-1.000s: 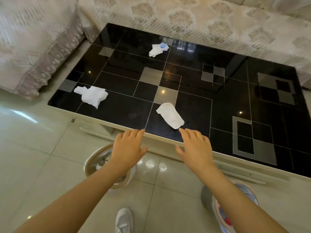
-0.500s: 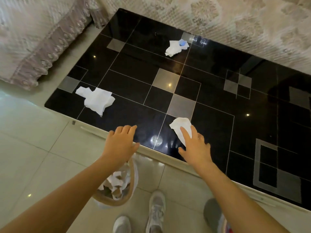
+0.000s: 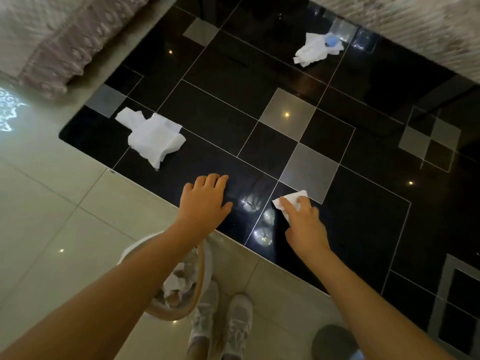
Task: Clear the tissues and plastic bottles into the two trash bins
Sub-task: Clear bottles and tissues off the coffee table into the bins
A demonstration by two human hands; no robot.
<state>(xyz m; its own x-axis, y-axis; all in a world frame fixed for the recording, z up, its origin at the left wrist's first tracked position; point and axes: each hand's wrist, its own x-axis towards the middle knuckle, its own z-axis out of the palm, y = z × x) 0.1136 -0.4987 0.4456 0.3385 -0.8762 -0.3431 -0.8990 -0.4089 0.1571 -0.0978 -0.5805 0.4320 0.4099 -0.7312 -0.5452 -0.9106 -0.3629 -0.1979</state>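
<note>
On the glossy black table (image 3: pixel 363 229), the right hand (image 3: pixel 304 224) pinches a small tissue (image 3: pixel 292 200) while the left hand (image 3: pixel 205 201) rests flat near the edge above a bin (image 3: pixel 179 289) holding crumpled tissues.

Head view, steeply down, close over table (image 3: pixel 350 229)
</note>
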